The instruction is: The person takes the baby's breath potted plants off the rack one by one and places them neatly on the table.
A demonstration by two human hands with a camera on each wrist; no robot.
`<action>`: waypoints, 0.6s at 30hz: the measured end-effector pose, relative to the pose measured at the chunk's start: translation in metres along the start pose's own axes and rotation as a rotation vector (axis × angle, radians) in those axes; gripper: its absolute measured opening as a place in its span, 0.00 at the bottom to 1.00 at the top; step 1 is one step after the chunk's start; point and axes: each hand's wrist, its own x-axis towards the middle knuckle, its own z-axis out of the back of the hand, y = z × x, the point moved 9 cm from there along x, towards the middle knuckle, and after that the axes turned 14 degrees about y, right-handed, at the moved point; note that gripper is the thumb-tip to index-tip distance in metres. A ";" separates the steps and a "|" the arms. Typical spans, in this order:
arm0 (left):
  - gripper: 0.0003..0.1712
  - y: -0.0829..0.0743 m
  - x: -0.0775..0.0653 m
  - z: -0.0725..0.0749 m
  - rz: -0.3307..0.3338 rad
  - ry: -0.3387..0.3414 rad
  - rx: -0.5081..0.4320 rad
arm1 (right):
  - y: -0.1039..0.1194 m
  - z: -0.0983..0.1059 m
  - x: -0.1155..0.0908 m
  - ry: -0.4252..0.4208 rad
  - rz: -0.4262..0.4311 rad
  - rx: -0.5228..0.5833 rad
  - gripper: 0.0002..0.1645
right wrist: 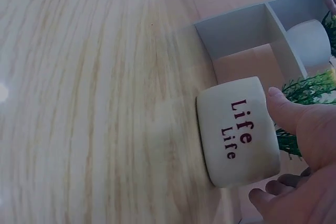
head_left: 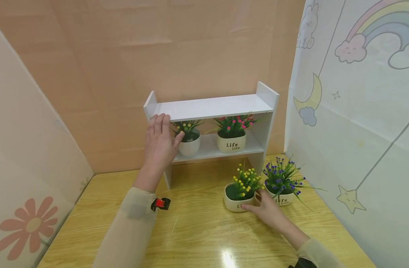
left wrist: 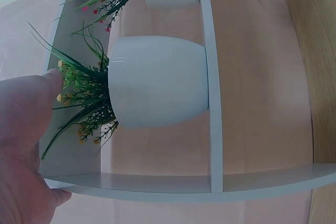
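Note:
My left hand (head_left: 161, 143) rests at the upper left corner of a white two-tier shelf (head_left: 214, 107), fingers laid over its top edge and thumb spread beside a white pot of small yellow flowers (head_left: 189, 145). On the table, a cream pot of yellow flowers (head_left: 239, 204) stands before the shelf, marked "Life". My right hand (head_left: 269, 212) holds this pot at its right end, thumb at the front rim (right wrist: 262, 90) and fingers curled at the far side. Just right of it is a cream pot of purple flowers (head_left: 283, 199), partly hidden by that hand.
A cream pot with pink flowers (head_left: 231, 144) stands on the shelf's middle board (head_left: 208, 150). The wooden table (head_left: 191, 227) is bordered by a brown backdrop (head_left: 124, 74) and printed white panels (head_left: 365, 123) at the sides.

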 end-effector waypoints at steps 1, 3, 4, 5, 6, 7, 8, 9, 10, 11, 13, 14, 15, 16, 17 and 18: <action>0.46 0.000 0.000 0.000 0.000 0.000 -0.003 | 0.001 0.001 -0.002 0.003 -0.002 0.006 0.68; 0.46 0.001 0.000 0.000 0.001 0.000 -0.006 | 0.004 0.002 -0.005 0.007 -0.009 0.028 0.72; 0.46 0.001 0.000 0.000 0.000 -0.001 -0.007 | 0.005 0.003 -0.006 0.008 -0.007 0.044 0.73; 0.46 0.001 0.000 0.000 0.000 -0.001 -0.006 | 0.008 0.004 -0.008 0.010 -0.002 0.054 0.75; 0.46 0.001 0.000 0.000 0.000 -0.001 -0.006 | 0.010 0.005 -0.009 0.007 0.003 0.061 0.76; 0.46 0.001 0.000 0.000 0.000 -0.002 -0.005 | 0.013 0.007 -0.011 0.003 0.012 0.063 0.77; 0.46 0.001 0.000 0.000 0.001 -0.002 -0.004 | 0.015 0.009 -0.012 -0.004 0.024 0.061 0.77; 0.46 0.001 0.000 0.000 0.002 0.000 -0.004 | 0.019 0.010 -0.013 -0.010 0.044 0.064 0.77; 0.46 0.001 0.000 0.000 0.003 0.002 -0.006 | 0.023 0.012 -0.014 -0.015 0.066 0.064 0.77; 0.46 0.001 0.000 0.000 0.004 0.005 -0.007 | 0.027 0.014 -0.015 -0.023 0.085 0.054 0.77; 0.46 0.001 -0.001 0.000 0.005 0.010 -0.010 | 0.034 0.017 -0.018 -0.043 0.119 0.039 0.76; 0.47 0.001 -0.001 0.000 0.006 0.011 -0.011 | 0.038 0.019 -0.019 -0.053 0.133 0.031 0.75; 0.47 0.001 -0.001 0.000 0.007 0.013 -0.012 | 0.042 0.021 -0.020 -0.061 0.146 0.021 0.75; 0.47 0.001 -0.001 0.000 0.007 0.012 -0.012 | 0.045 0.022 -0.021 -0.071 0.155 0.007 0.75; 0.47 0.001 -0.001 0.000 0.006 0.010 -0.012 | 0.048 0.024 -0.022 -0.080 0.163 -0.007 0.74; 0.46 0.000 -0.001 0.000 0.005 0.009 -0.012 | 0.051 0.025 -0.022 -0.087 0.168 -0.019 0.74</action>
